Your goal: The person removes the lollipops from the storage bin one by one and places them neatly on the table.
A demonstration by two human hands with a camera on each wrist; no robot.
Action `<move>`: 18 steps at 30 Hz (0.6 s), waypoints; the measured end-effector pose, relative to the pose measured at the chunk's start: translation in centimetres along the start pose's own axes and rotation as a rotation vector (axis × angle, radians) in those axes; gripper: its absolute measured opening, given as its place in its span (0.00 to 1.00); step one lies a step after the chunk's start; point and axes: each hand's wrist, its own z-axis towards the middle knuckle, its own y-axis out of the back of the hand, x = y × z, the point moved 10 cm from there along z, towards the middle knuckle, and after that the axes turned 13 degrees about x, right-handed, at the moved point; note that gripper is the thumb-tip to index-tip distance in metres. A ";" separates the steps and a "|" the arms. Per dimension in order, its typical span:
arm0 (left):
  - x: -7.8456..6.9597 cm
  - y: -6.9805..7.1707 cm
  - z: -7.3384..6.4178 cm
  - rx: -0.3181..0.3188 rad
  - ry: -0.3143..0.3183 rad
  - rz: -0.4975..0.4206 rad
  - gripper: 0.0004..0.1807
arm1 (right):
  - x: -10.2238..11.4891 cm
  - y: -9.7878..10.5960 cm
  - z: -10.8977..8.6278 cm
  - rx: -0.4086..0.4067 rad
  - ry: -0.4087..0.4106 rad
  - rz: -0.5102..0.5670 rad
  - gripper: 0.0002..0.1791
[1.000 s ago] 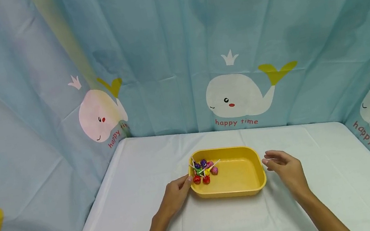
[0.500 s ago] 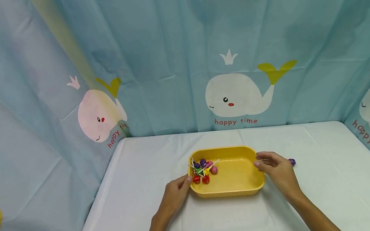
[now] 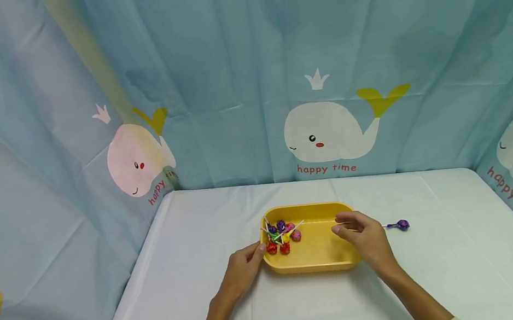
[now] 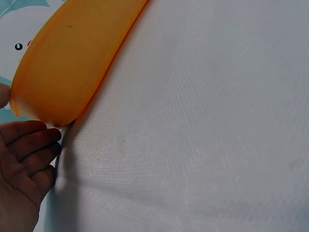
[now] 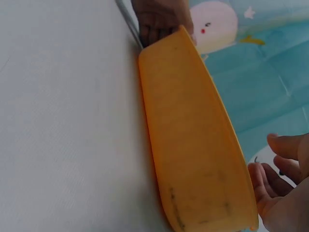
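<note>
A yellow tray [image 3: 320, 250] lies on the white-covered table, with several wrapped lollipops [image 3: 284, 237] bunched at its left end. My left hand [image 3: 244, 268] holds the tray's left end; in the left wrist view, its thumb is at the rim and its fingers [image 4: 34, 145] are against the outer wall. Over the tray's right end hovers my right hand [image 3: 369, 238], fingers loosely bent, with nothing visible between them. One purple lollipop [image 3: 402, 225] lies on the table to the right of the tray, its stick partly hidden behind that hand.
A white cloth [image 3: 309, 312] covers the table. Behind and at both sides hangs a light-blue curtain [image 3: 224, 76] printed with whales, close against the table's back edge.
My right hand has moved left, from beside the tray to over its right end, uncovering the purple lollipop on the table. The left hand has kept its hold on the tray.
</note>
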 end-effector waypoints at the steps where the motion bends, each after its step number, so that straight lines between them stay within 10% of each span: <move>1: 0.0 0.0 0.0 0.000 0.000 -0.002 0.29 | 0.0 -0.2 0.1 0.002 -0.004 -0.003 0.23; 18: 0.0 0.0 0.1 0.006 -0.008 -0.007 0.32 | 0.3 -3.4 2.1 0.026 -0.063 -0.064 0.22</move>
